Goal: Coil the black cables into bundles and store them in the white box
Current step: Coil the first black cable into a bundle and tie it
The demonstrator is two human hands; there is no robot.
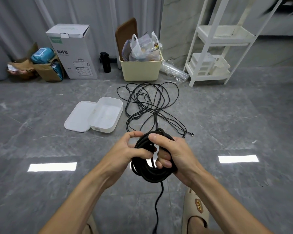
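Coil (152, 168) of black cable held low over the floor (41, 141), both hands curled round it, left (125, 149) and right (172, 156), right fingers partly hidden inside loops; tail cut off below; loose cable (150, 105) beside open box (108, 114).

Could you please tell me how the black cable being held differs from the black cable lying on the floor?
The held cable is wound into a tight bundle gripped by the left hand and right hand; the floor cable sprawls in loose, tangled loops, untouched. The held cable looks thicker, with one tail hanging down; the floor cable looks thinner, its connector ends lying on the tiles. Both are black, and neither is in the white box.
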